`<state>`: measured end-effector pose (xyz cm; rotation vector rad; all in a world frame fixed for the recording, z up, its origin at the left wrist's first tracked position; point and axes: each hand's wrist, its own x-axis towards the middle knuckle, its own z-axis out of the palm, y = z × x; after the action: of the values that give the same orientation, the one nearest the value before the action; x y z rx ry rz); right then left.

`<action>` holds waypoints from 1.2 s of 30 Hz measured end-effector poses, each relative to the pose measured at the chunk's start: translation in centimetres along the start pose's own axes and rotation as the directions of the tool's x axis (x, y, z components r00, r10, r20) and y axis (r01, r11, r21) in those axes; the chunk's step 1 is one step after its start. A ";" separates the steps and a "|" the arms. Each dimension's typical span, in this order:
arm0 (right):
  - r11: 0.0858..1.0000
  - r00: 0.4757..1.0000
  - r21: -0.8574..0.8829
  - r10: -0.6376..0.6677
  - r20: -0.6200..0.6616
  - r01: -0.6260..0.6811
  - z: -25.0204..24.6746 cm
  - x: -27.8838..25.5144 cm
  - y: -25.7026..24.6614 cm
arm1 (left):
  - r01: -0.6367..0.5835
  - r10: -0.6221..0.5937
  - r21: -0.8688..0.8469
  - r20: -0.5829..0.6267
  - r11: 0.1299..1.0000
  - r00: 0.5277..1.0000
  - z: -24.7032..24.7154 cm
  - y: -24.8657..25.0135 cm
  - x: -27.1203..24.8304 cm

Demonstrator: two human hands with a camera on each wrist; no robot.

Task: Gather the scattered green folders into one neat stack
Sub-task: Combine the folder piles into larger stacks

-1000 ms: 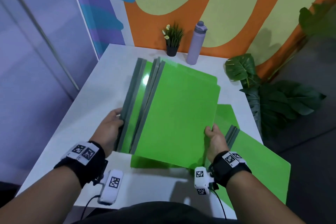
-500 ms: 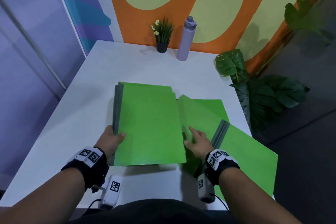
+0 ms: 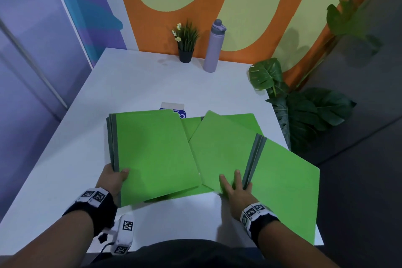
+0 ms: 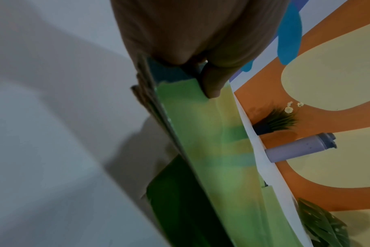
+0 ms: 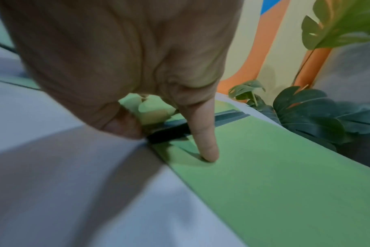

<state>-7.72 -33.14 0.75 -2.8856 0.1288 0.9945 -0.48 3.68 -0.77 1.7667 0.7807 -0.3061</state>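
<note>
A stack of green folders (image 3: 152, 154) with grey spines lies on the left of the white table (image 3: 130, 85). My left hand (image 3: 118, 175) grips its near-left corner, with the thumb (image 4: 211, 83) on the top cover (image 4: 201, 142). To the right a loose green folder (image 3: 217, 150) lies askew. It overlaps another at the back (image 3: 239, 119). A third folder (image 3: 287, 187) hangs over the table's right edge. My right hand (image 3: 233, 183) rests on the askew folder with its fingers straight and spread. One fingertip (image 5: 208, 150) touches the overhanging folder (image 5: 285, 167) beside its grey spine.
A blue and white box (image 3: 173, 107) peeks out behind the stack. A small potted plant (image 3: 186, 45) and a purple bottle (image 3: 214, 48) stand at the table's far edge by the painted wall. Large leafy plants (image 3: 304, 115) stand beside the right edge.
The stack, held tilted in both hands a second ago, now lies flat at the left. My right hand has let go of it and moved onto the loose folders at the right.
</note>
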 end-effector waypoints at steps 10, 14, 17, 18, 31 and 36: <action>0.932 0.893 0.338 0.259 -0.367 -0.132 -7.1 2.8 4.7 | 0.004 -0.005 -0.116 -0.003 0.993 1.000 -1.8 -1.8 2.8; 0.854 0.870 0.481 0.378 -0.316 -0.196 -7.2 4.3 4.9 | 0.023 -0.023 -0.019 0.035 1.000 0.999 -1.4 -8.1 9.3; 0.884 0.876 0.389 0.384 -0.291 -0.259 -6.3 4.8 4.3 | -0.023 0.023 0.018 0.034 1.000 0.999 -0.9 -6.0 6.0; 0.895 0.883 0.354 0.378 -0.279 -0.271 -6.0 5.1 4.2 | -0.033 0.032 0.027 0.038 0.999 0.999 -0.8 -5.0 4.7; 0.914 0.953 0.302 0.299 -0.049 -0.272 -7.5 9.6 3.9 | -0.034 0.034 0.101 0.004 0.994 0.999 -0.6 -2.3 1.6; 0.863 0.904 0.409 0.391 -0.171 -0.296 -8.3 10.3 3.5 | -0.019 0.018 0.123 0.005 0.992 1.000 -0.6 -2.2 1.9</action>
<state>5.04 -38.07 0.68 -2.6557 0.7919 0.5527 -0.61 5.27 -3.28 1.8872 0.7558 -0.3518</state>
